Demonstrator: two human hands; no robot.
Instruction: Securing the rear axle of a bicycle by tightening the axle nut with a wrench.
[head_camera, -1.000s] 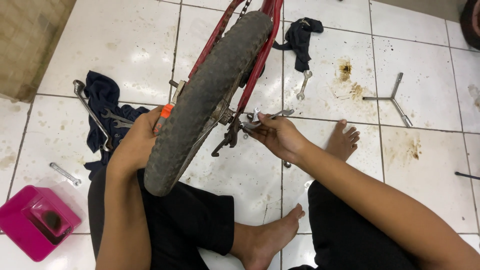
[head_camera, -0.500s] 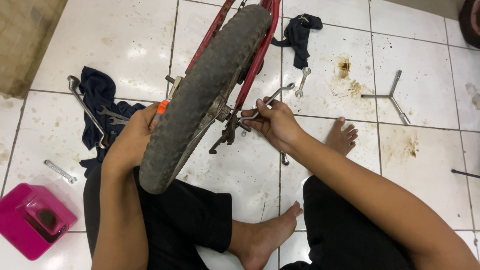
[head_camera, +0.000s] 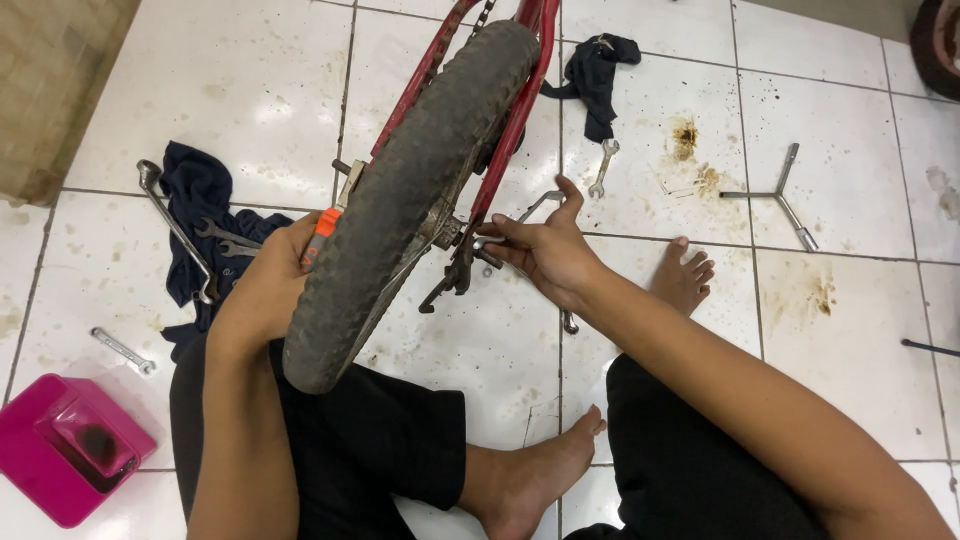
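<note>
A dusty black bicycle tyre (head_camera: 400, 210) in a red frame (head_camera: 515, 110) stands upright between my knees. My left hand (head_camera: 270, 285) is behind the wheel's left side, gripping an orange-handled tool (head_camera: 320, 232) at the axle. On the wheel's right side, my right hand (head_camera: 545, 250) holds a silver spanner (head_camera: 530, 208) against the axle nut, fingers closed on its shaft. The hub itself is mostly hidden by the tyre.
Several spanners lie on a dark cloth (head_camera: 200, 215) at left. A pink plastic tub (head_camera: 65, 460) sits lower left. A small spanner (head_camera: 603, 165), a black rag (head_camera: 595, 75) and a three-way wrench (head_camera: 778, 198) lie on the stained white tiles.
My right hand has swung the spanner upward and away from me at the axle. The view has shifted slightly; the left hand stays on the orange tool.
</note>
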